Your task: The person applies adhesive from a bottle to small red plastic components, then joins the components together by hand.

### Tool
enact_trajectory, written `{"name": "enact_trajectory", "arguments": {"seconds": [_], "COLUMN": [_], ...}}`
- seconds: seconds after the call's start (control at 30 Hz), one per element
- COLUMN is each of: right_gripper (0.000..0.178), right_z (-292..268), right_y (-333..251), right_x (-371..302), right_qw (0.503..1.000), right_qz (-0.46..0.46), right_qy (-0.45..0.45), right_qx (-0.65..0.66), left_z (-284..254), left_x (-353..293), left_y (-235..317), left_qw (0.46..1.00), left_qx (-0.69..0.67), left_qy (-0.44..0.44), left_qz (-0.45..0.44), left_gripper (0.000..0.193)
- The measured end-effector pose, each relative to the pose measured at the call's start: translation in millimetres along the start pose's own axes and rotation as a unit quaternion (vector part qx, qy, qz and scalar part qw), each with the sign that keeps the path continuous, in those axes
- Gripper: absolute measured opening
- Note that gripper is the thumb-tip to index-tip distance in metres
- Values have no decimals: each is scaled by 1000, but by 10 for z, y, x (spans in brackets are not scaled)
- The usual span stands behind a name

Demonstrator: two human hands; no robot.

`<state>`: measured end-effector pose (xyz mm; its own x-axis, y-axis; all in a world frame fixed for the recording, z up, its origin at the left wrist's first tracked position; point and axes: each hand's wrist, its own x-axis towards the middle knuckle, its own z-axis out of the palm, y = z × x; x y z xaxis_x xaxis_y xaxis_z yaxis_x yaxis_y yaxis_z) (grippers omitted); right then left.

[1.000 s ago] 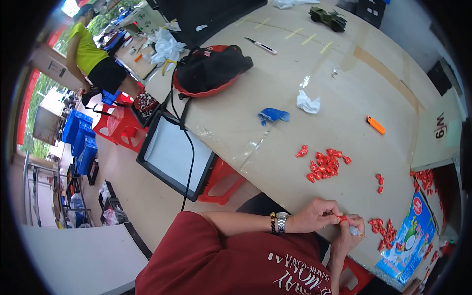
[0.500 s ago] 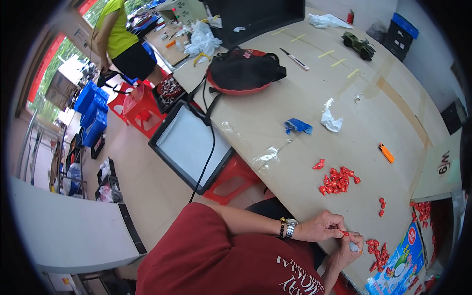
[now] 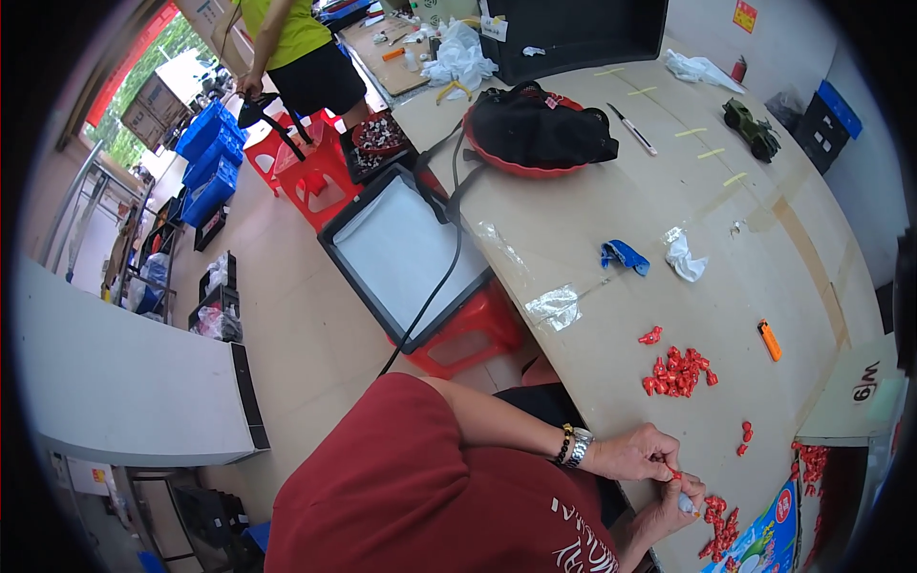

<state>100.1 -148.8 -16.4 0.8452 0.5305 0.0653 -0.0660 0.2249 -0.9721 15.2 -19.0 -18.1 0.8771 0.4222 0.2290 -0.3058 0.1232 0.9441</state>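
Observation:
At the table's near edge my two hands meet over a small red plastic piece (image 3: 674, 474). My left hand (image 3: 638, 453), with a watch and a beaded bracelet at the wrist, pinches the piece between thumb and fingertips. Just below it, my right hand (image 3: 669, 514) is curled around a small whitish object (image 3: 686, 503), whose kind I cannot make out; its fingertips are also close to the red piece. Beside my right hand lies a cluster of red pieces (image 3: 719, 528). Farther up the table is a larger pile of similar pieces (image 3: 680, 371), with a few strays nearby.
An orange lighter-like object (image 3: 770, 340), a blue scrap (image 3: 625, 257), crumpled white tissue (image 3: 684, 258), a knife-like tool (image 3: 631, 129), a black-and-red bag (image 3: 540, 132) and a green toy vehicle (image 3: 751, 130) lie on the table. An open box (image 3: 850, 393) stands right. Another person (image 3: 310, 62) stands far left.
The whole view has shifted, so the table's things appear farther right and mostly lower. Both hands stay together at the red piece, with little change in grip.

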Motion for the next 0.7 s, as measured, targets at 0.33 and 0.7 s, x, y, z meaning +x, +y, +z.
{"name": "enact_trajectory", "arguments": {"seconds": [0.33,0.7], "right_gripper": [11,15], "right_z": [64,-54], "right_y": [-54,-32], "right_x": [32,77], "right_qw": [997,999], "right_qz": [-3,-3], "right_qy": [21,-1], "right_qx": [-76,-36], "left_z": [-61,-5], "left_x": [13,74], "left_y": [-37,-35], "left_qw": [997,996], "left_qx": [-30,-20], "left_qy": [12,-9], "left_qz": [-72,-88], "left_gripper": [7,10]}}
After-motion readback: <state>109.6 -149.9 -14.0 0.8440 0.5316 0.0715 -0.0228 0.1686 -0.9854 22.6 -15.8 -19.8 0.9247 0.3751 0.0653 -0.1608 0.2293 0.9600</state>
